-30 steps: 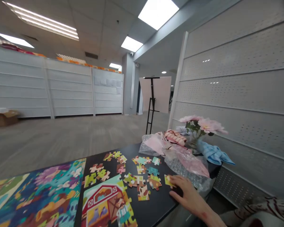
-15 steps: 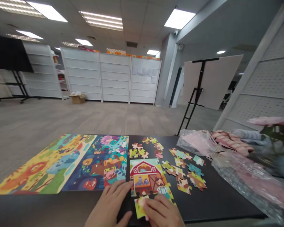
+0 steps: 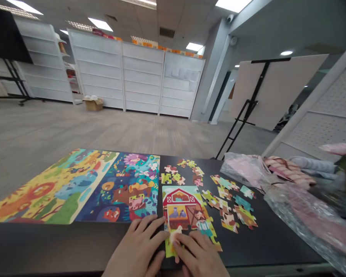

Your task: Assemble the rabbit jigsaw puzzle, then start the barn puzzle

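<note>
A partly joined jigsaw puzzle (image 3: 173, 200) with a red barn and a farmer lies flat near the front of the black table. At its lower left edge sits a yellow-green puzzle piece (image 3: 170, 250) with a white bird on it. My right hand (image 3: 200, 252) has its fingertips closed on this piece, covering its right part. My left hand (image 3: 141, 242) lies with fingers stretched and spread, its fingertips at the left edge of the piece and the barn puzzle. Loose puzzle pieces (image 3: 230, 223) lie to the right, and others (image 3: 177, 178) behind the barn.
Two finished picture puzzles lie at left, a yellow one (image 3: 66, 200) and a dark blue one (image 3: 115, 196). Clear plastic wrapping (image 3: 300, 215) with pink cloth covers the table's right side. Beyond stand an easel board (image 3: 276, 92), white shelves (image 3: 141, 77) and a cardboard box (image 3: 93, 104).
The bird piece has moved up against the barn puzzle's lower left edge. My left hand has come in beside it. The view has tilted down and rolled slightly.
</note>
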Demonstrator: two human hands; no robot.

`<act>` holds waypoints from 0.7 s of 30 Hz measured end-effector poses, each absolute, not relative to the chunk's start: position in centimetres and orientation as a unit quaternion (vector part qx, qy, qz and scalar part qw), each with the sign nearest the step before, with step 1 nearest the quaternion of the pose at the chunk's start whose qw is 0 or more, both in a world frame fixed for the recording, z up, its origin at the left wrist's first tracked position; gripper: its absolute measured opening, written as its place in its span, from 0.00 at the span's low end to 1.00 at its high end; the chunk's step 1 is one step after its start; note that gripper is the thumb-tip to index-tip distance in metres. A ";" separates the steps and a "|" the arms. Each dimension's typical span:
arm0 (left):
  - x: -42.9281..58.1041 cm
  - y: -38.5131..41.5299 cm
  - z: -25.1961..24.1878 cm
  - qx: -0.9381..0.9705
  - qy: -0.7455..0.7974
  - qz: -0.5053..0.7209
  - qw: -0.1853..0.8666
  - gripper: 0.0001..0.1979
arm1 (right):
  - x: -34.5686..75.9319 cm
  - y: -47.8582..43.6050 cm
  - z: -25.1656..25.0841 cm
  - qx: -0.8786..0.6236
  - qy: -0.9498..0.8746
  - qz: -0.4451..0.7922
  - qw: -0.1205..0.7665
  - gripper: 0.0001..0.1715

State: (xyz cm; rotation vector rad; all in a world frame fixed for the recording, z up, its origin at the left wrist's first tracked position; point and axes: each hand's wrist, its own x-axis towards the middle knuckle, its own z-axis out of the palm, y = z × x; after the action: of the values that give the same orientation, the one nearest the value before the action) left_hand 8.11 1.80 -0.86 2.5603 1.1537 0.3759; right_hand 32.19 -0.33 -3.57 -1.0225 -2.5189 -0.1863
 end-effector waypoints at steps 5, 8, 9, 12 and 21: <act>8.7 0.9 0.5 0.880 0.426 0.137 0.158 0.30 | 31.6 -0.4 -3.6 -0.406 -0.883 0.003 0.235 0.30; 8.0 1.0 0.7 0.863 0.455 0.174 0.138 0.29 | 31.2 -0.1 -2.5 -0.434 -0.864 0.025 0.255 0.26; 7.4 1.5 0.6 0.850 0.470 0.198 0.129 0.28 | 31.0 0.0 -2.1 -0.444 -0.856 0.031 0.262 0.25; 5.2 3.6 -0.1 0.800 0.522 0.271 0.121 0.24 | 30.5 0.4 -1.3 -0.464 -0.839 0.068 0.277 0.23; 2.1 7.3 0.4 0.783 0.505 0.296 0.210 0.20 | 32.4 0.1 -2.4 -0.464 -0.756 0.128 0.445 0.23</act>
State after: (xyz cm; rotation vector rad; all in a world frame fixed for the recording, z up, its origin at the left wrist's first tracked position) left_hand 2.10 7.32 0.38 2.1779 1.4047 0.8227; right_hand 32.42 0.11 -2.42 -1.1490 -1.8733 0.3161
